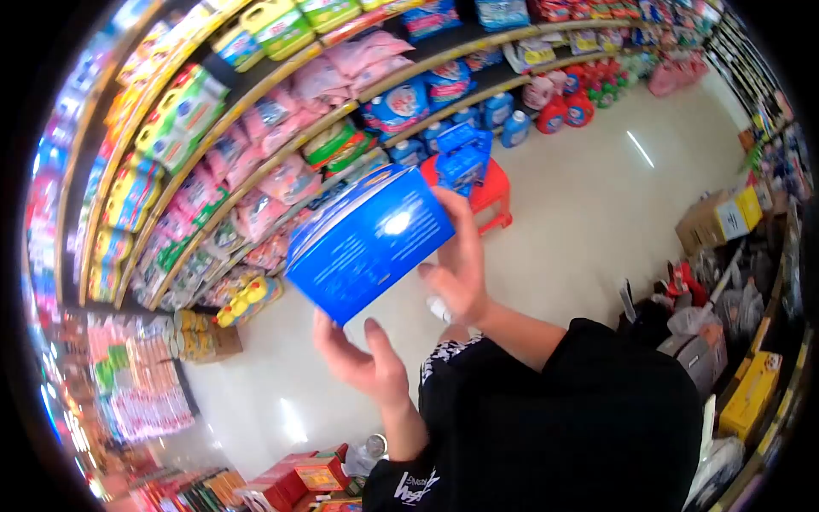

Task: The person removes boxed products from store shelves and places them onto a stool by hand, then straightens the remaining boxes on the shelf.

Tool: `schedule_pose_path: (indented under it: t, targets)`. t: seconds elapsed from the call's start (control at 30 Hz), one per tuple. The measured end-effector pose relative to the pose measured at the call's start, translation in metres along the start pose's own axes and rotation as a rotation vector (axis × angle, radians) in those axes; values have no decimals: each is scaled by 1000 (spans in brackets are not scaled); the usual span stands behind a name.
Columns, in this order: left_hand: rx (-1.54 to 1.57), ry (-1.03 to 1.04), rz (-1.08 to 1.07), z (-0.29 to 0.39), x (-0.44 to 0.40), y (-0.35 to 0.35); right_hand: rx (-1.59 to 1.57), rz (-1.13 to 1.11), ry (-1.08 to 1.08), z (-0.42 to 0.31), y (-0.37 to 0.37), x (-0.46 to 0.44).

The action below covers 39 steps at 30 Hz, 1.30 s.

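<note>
The right hand holds the blue box up by its right end. The left hand is at its near corner, maybe for balance; its grip cannot be told.

We observe a saturated blue box bearing rows of small white lettering and one bright white highlight. We find a similar blue in the packets, set off by the bright red of the stool. Along the shelves we distinguish pale pink bags, yellow-green jugs, blue bottles and red bottles. We note a cream floor streaked with white reflections. We also record a black shirt with white lettering on the sleeve, black-and-white patterned shorts, a white shoe, a brown carton with a yellow-and-white panel, and a solidly yellow package.
</note>
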<state>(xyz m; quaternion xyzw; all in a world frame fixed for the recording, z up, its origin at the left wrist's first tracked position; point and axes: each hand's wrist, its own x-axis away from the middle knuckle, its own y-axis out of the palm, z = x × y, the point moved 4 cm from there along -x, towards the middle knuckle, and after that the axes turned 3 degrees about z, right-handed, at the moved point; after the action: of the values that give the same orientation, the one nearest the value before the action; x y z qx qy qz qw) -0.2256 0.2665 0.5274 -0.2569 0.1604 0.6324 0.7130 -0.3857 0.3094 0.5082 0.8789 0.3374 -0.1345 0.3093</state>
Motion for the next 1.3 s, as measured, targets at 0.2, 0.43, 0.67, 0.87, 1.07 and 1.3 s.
schedule_pose_path:
  t: [0.2,0.43,0.67,0.87,1.07,1.3]
  targets:
    - [192,-203,-510,-42,-4,126,232,238,12,1,-114,-52]
    - [549,-323,-929,-59,22,267,547,378,-91,-3,-245,-115]
    - [741,-630,-1152,-102,71,375,744,336,119,42,-317,-179]
    - [700,-1140,-1129,-137,95,471,580,135,412,148,-431,-239]
    - [440,-1222,-918,-200,98,572,419,43,560,267,-498,-296]
    - [413,-1375,-770,-277,110,640,335,-226,812,378,-516,-337]
